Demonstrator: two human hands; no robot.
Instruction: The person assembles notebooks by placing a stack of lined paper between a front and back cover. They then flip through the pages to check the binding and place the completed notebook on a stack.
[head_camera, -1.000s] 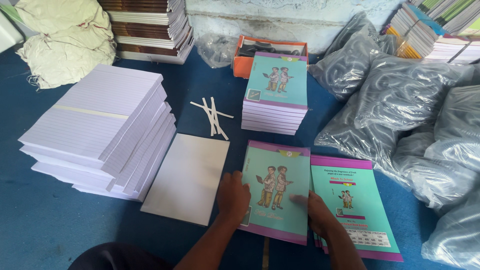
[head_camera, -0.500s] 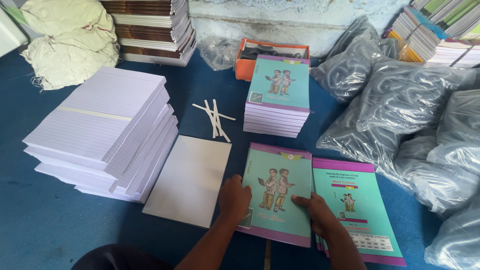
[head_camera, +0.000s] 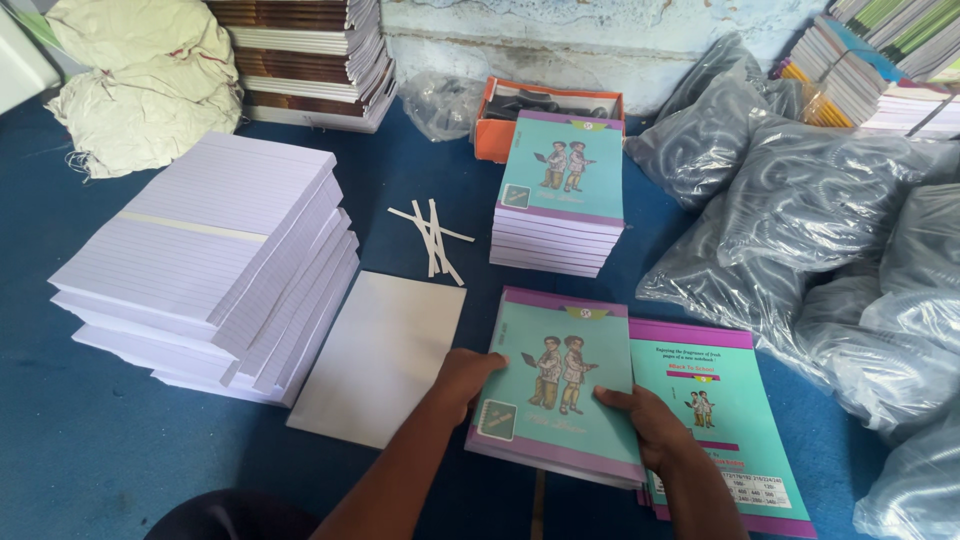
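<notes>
A thin exercise book (head_camera: 555, 385) with a teal and purple cover showing two cartoon children lies on the blue surface in front of me. My left hand (head_camera: 462, 380) grips its left edge and my right hand (head_camera: 648, 428) grips its right edge. Under and to the right of it lies a back cover (head_camera: 725, 410) in the same colours. Further back stands a stack of finished books (head_camera: 560, 200) of the same kind. A white sheet (head_camera: 382, 355) lies flat just left of my left hand.
A tall pile of ruled white paper (head_camera: 210, 265) fills the left. White paper strips (head_camera: 432, 235) lie in the middle. An orange box (head_camera: 545, 110) stands behind the finished stack. Grey plastic bags (head_camera: 820, 240) crowd the right. Cloth sacks (head_camera: 140, 80) and book stacks (head_camera: 310, 60) line the back.
Both hands have closed tighter on the book's side edges and the book has shifted slightly; my view has moved a little closer.
</notes>
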